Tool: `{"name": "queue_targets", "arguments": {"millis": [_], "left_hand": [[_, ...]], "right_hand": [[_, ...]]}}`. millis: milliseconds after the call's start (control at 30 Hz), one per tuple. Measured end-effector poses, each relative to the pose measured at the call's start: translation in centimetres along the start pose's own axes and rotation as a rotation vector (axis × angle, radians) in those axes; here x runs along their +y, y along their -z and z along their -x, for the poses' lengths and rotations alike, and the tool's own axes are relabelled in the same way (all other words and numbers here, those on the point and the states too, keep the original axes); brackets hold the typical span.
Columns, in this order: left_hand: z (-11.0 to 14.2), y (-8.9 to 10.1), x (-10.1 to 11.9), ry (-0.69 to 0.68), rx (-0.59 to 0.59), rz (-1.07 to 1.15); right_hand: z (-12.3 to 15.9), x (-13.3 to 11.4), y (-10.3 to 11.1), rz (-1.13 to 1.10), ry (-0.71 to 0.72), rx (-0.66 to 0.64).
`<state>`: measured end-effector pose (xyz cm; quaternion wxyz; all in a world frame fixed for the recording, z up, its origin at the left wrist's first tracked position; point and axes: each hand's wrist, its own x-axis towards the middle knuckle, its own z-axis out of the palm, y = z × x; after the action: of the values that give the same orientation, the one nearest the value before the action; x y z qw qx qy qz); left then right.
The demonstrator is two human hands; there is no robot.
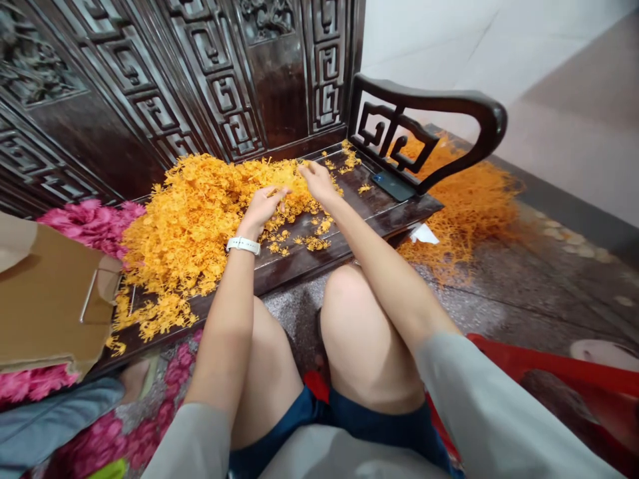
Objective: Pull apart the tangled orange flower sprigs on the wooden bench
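A large heap of yellow artificial flower pieces [184,213] lies on the dark wooden bench [299,269]. My left hand [264,206], with a white watch [243,245] on its wrist, is over the right part of the heap. Its thumb and fingers are pinched together at a yellow flower piece, which blends into the pile behind. My right hand [318,181] is a little further right and back, fingertips closed on another small yellow piece. The two hands are apart, with yellow pieces between and below them. Small loose clusters [312,243] are scattered on the seat before the hands.
A phone [393,186] lies near the bench's curved armrest [449,100]. Orange strands [459,206] are piled on the floor beyond it. Pink flowers [92,223] and a cardboard box [54,299] are at the left. Another person's leg [54,419] shows lower left.
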<state>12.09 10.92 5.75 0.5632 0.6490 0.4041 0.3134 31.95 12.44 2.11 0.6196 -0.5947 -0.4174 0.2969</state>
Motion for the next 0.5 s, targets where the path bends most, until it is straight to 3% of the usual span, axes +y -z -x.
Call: {"name": "queue_targets", "arguments": {"millis": [133, 300, 367, 500], "left_hand": [[-0.3, 0.0, 0.1, 0.041, 0.098, -0.080], [-0.4, -0.2, -0.2, 0.043, 0.112, -0.174], [-0.6, 0.1, -0.7, -0.004, 0.112, -0.227], [-0.7, 0.3, -1.1, -0.110, 0.115, -0.260]], "right_hand": [[1.4, -2.3, -0.9, -0.064, 0.042, -0.209], [3.1, -3.5, -1.4, -0.070, 0.069, -0.397], [3.0, -3.0, -1.7, -0.088, 0.061, -0.345], [1.4, -1.3, -2.1, -0.197, -0.010, -0.041]]}}
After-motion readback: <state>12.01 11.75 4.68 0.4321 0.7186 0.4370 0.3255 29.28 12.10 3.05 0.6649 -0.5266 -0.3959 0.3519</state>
